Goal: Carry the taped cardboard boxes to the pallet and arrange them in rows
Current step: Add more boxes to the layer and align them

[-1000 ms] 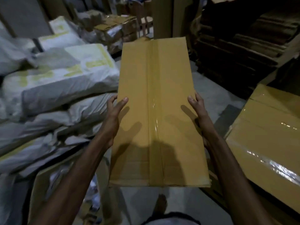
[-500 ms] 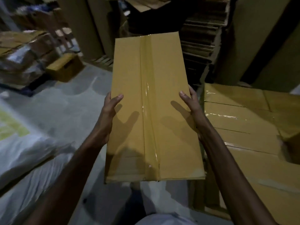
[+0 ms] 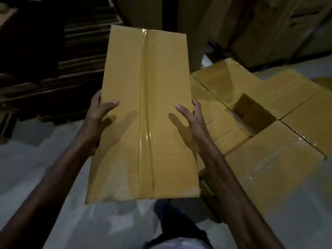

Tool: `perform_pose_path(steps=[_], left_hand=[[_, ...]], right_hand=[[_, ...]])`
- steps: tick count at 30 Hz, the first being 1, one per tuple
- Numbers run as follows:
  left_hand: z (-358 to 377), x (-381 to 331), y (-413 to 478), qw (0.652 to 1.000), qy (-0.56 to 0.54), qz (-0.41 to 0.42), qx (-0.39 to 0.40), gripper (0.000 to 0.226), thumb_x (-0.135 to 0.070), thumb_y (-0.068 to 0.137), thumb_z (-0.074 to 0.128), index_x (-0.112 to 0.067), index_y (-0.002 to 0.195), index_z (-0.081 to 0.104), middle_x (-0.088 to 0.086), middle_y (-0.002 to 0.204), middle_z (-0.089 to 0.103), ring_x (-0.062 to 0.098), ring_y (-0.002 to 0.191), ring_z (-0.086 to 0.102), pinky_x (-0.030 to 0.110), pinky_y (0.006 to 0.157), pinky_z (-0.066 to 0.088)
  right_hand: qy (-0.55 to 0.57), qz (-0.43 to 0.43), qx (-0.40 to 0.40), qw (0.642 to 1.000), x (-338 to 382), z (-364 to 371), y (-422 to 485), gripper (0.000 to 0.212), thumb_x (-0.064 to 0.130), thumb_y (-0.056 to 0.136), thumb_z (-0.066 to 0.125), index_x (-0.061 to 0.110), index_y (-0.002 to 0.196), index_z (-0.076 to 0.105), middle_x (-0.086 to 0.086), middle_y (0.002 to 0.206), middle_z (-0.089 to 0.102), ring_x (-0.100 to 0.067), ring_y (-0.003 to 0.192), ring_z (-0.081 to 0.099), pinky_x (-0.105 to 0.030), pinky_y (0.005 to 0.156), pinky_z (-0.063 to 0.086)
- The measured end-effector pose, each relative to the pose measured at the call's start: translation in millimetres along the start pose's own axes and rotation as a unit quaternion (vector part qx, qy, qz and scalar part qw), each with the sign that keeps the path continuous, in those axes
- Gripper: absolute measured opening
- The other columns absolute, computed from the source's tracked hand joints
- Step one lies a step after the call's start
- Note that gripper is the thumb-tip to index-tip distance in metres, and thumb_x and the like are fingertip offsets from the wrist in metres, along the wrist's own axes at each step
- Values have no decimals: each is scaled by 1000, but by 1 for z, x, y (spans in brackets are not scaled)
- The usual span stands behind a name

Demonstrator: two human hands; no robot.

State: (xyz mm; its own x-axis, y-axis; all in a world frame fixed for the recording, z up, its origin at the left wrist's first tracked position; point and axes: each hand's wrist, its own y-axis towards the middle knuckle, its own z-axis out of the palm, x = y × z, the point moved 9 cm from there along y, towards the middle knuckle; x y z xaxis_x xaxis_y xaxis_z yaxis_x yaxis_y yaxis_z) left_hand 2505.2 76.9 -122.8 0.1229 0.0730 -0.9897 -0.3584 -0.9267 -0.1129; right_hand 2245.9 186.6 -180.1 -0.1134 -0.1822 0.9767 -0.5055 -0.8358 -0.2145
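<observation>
I hold a long taped cardboard box (image 3: 143, 114) flat in front of me, its clear tape strip running down the middle. My left hand (image 3: 98, 114) grips its left edge, thumb on top. My right hand (image 3: 193, 121) grips its right edge the same way. To the right and lower lie rows of taped boxes (image 3: 269, 141) packed side by side, with one rectangular gap (image 3: 251, 115) among them. The pallet beneath them is hidden.
A dark stack of flattened cardboard sheets (image 3: 62, 60) rises at the left and back. Tall cardboard sheets (image 3: 260, 24) lean at the back right. Grey concrete floor (image 3: 36, 168) spreads at the lower left. My leg (image 3: 176, 221) shows below the box.
The view has swung right: the white sacks at the left are gone, and the rows of stacked boxes now lie close at my right. Both hands keep the same grip on the box.
</observation>
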Motion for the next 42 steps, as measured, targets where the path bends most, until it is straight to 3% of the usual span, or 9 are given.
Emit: perform_pose_path(steps=[7,13,17,20,23,26,28,34,42], left_hand=[[92,19,160,994,29,12,109,85,-45,80,70,-39,155,31,-11,140,51,14,124,55,32,89,52],[192,37,253,968,66,-22,241,92,-50,75,77,-44,154,30,-14,139,49,15,126,53,43,99,54],[250,69,274,940,80,-53,327,95,-60,70,83,-53,149,32,-13,145,51,20,131,54,51,105,52],[288,97,290,913,112,-64,386,103,-73,62,85,-61,147,28,-14,153,46,22,138,49,57,110,46],[322,122,301,886,139,-92,432,109,-70,62,86,-55,150,25,-15,155,35,20,138,48,54,109,48],[357,133,307,853,133,-109,493,106,-50,70,80,-41,156,18,-5,155,30,13,125,52,26,87,57],[379,143,310,826,161,-122,527,115,-50,72,78,-37,161,7,0,166,21,22,139,43,15,79,51],[423,175,309,755,237,-164,589,133,-62,77,77,-26,163,-18,-2,172,7,20,154,19,29,106,25],[474,212,305,727,309,-154,594,143,-72,72,77,-18,162,-19,6,174,3,27,157,18,41,122,24]], right_hand=[[-59,26,-177,982,-14,-72,91,90,70,86,65,42,160,23,2,168,29,-25,150,32,-46,109,36],[-93,68,-325,939,-32,-139,127,87,77,84,63,40,156,33,1,157,46,-27,140,46,-47,106,41],[-74,113,-414,900,-56,-175,122,77,63,91,67,29,154,40,-1,148,53,-16,119,50,-31,84,43],[-89,175,-457,867,-85,-198,120,79,64,90,65,27,155,40,-7,149,53,-27,129,52,-33,90,42],[-109,241,-482,835,-112,-210,120,88,75,84,63,29,155,38,-9,148,54,-34,133,51,-45,103,45],[-112,274,-500,814,-132,-221,119,96,84,78,61,29,153,38,-8,145,56,-35,131,52,-48,104,46],[-110,296,-500,806,-144,-229,123,98,84,79,60,27,155,36,-10,148,53,-36,132,52,-50,105,47],[-123,355,-510,774,-169,-255,124,100,88,78,55,23,153,42,-12,142,58,-36,127,56,-49,104,48],[-140,399,-485,766,-198,-303,131,113,98,66,45,19,146,51,-13,134,64,-36,121,60,-49,101,51]])
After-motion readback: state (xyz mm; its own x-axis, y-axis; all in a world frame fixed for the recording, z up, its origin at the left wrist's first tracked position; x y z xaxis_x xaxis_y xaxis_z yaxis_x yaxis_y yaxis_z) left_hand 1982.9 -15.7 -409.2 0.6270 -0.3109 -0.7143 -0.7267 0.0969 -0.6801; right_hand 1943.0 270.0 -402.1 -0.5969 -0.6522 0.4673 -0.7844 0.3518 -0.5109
